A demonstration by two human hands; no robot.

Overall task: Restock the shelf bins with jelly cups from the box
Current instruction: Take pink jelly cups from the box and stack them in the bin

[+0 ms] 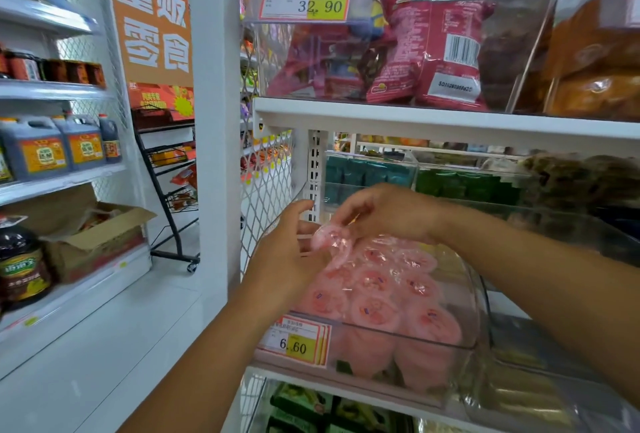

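A clear plastic shelf bin on the middle shelf holds several pink jelly cups lying with their lids up. Above the bin's back left part, both my hands meet around one pink jelly cup. My right hand pinches its upper edge from above. My left hand holds it from the left side, fingers curled against it. A price tag reading 6.60 hangs on the bin's front. The box of jelly cups is out of view.
The white shelf above carries clear bins of red snack bags. Neighbouring bins with green and brown packs stand to the right. On the left, an opened cardboard carton and sauce bottles sit on other shelves across the white floor.
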